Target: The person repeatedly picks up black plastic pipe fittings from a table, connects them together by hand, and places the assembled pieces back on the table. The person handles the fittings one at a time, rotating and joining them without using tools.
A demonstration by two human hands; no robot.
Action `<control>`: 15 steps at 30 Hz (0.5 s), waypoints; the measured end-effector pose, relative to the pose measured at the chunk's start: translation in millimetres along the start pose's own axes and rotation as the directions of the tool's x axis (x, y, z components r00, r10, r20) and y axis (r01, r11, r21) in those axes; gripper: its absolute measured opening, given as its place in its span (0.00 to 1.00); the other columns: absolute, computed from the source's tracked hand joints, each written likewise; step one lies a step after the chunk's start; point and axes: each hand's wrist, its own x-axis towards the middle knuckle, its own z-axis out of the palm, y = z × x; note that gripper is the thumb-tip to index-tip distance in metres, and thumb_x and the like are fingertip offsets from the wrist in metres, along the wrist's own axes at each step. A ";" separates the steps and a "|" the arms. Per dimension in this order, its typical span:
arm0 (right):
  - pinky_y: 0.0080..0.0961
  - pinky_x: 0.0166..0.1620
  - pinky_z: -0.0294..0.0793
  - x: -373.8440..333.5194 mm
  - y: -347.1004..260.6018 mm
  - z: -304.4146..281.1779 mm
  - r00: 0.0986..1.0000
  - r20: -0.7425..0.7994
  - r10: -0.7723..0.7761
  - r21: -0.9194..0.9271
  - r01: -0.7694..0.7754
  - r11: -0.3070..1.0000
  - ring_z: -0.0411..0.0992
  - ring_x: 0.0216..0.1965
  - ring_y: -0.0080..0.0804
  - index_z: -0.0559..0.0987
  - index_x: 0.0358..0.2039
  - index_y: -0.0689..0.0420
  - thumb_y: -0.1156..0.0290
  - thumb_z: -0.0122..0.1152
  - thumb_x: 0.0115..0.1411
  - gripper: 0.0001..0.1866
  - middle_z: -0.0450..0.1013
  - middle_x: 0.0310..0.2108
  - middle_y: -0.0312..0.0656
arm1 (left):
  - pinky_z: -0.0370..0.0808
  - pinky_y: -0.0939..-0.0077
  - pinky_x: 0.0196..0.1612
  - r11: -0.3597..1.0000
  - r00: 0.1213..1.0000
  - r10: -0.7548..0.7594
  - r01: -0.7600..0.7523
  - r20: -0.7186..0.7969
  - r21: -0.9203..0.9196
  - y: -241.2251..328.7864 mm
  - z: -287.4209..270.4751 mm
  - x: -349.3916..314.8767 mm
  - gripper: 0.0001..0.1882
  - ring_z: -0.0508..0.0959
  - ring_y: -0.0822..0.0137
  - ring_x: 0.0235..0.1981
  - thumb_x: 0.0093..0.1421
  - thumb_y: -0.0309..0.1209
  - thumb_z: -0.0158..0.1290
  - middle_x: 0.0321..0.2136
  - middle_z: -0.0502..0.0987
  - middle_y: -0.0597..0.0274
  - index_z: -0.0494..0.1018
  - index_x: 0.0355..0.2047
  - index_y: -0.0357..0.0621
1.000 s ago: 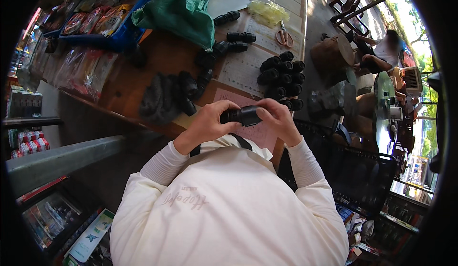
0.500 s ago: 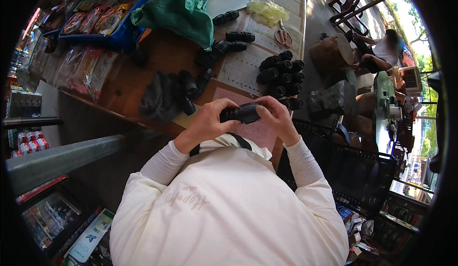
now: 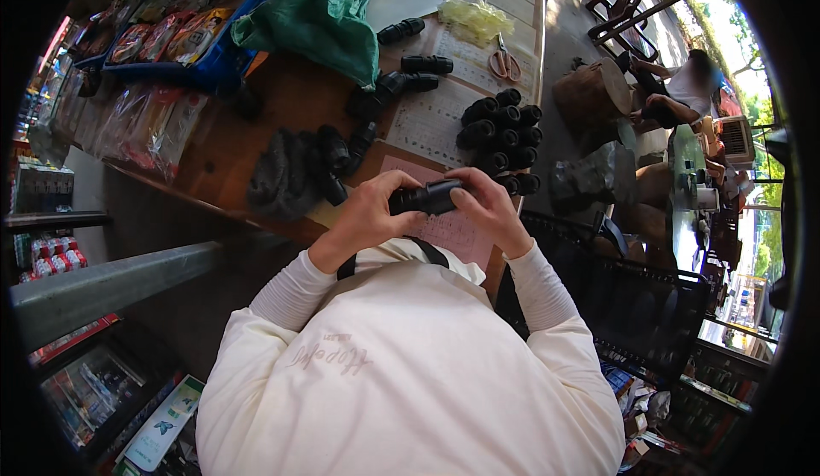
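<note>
A black plastic pipe coupling [image 3: 438, 195] lies sideways between my two hands, just above the table's near edge. My left hand [image 3: 366, 220] is wrapped round its left part, hiding that end. At the other end, my right hand [image 3: 494, 209] has its thumb and fingers closed on the fitting. Beneath them lies a pink printed sheet [image 3: 406, 168]. To the right, a cluster of black fittings [image 3: 506, 138] stands close together on the table. More couplings [image 3: 400, 87] lie loose further off, and others rest against a dark grey cloth [image 3: 278, 177] at the left.
A green sack [image 3: 320, 19] and a blue crate of packets [image 3: 226, 64] occupy the far left. Scissors [image 3: 504, 64] and yellow netting [image 3: 474, 21] lie at the back right. A black crate [image 3: 606, 314] stands right of me. Another person [image 3: 690, 91] sits beyond.
My right hand has shifted slightly left along the coupling, its thumb and fingers turned a little. My left hand keeps its grip in nearly the same place.
</note>
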 end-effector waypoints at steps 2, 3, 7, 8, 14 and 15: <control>0.19 0.37 0.72 -0.5 -3.3 13.4 0.958 -0.173 -0.230 -0.006 0.232 0.973 0.72 0.34 0.22 0.72 0.53 0.54 0.69 0.57 0.59 0.20 0.74 0.36 0.38 | 0.72 0.78 0.39 1.000 1.000 0.005 -0.005 -0.008 -0.008 -1.9 0.3 0.4 0.20 0.76 0.71 0.35 0.47 0.29 0.64 0.33 0.77 0.59 0.75 0.41 0.36; 0.19 0.37 0.72 0.1 -2.1 11.7 0.987 -0.127 -0.103 0.015 0.106 0.994 0.72 0.33 0.22 0.72 0.52 0.55 0.68 0.57 0.60 0.19 0.74 0.35 0.38 | 0.72 0.78 0.39 1.000 1.000 0.013 -0.013 -0.006 0.001 -2.9 -0.7 0.9 0.20 0.76 0.71 0.35 0.47 0.29 0.65 0.33 0.77 0.59 0.75 0.41 0.36; 0.19 0.36 0.73 0.7 6.6 1.8 0.999 -0.034 0.039 -0.014 -0.039 0.999 0.72 0.31 0.22 0.72 0.51 0.56 0.63 0.57 0.62 0.19 0.74 0.33 0.38 | 0.75 0.73 0.38 0.998 0.999 0.033 -0.033 0.004 0.058 2.2 0.4 -0.5 0.21 0.79 0.64 0.34 0.46 0.30 0.65 0.32 0.78 0.52 0.75 0.39 0.35; 0.19 0.36 0.73 0.3 8.2 0.8 0.999 -0.034 -0.019 -0.042 0.017 0.999 0.72 0.31 0.22 0.72 0.51 0.56 0.62 0.57 0.62 0.19 0.74 0.32 0.38 | 0.75 0.73 0.38 0.998 0.999 0.045 -0.044 -0.009 0.043 0.1 0.4 0.5 0.21 0.79 0.63 0.34 0.45 0.30 0.65 0.32 0.78 0.52 0.75 0.39 0.35; 0.17 0.41 0.72 4.2 8.1 1.5 0.975 0.042 0.216 0.069 -0.219 0.973 0.70 0.37 0.17 0.72 0.52 0.56 0.60 0.58 0.64 0.20 0.72 0.36 0.35 | 0.75 0.73 0.39 1.000 1.000 0.015 -0.014 -0.017 0.025 0.4 0.0 0.2 0.20 0.79 0.63 0.34 0.45 0.30 0.65 0.32 0.77 0.53 0.75 0.38 0.35; 0.18 0.40 0.72 3.0 4.8 4.0 0.995 -0.020 0.100 0.076 -0.098 0.992 0.71 0.36 0.18 0.72 0.52 0.56 0.59 0.59 0.63 0.20 0.72 0.36 0.36 | 0.75 0.72 0.39 1.000 0.999 0.017 -0.017 -0.028 0.024 0.8 0.5 0.1 0.20 0.79 0.63 0.34 0.45 0.30 0.66 0.32 0.77 0.53 0.75 0.38 0.35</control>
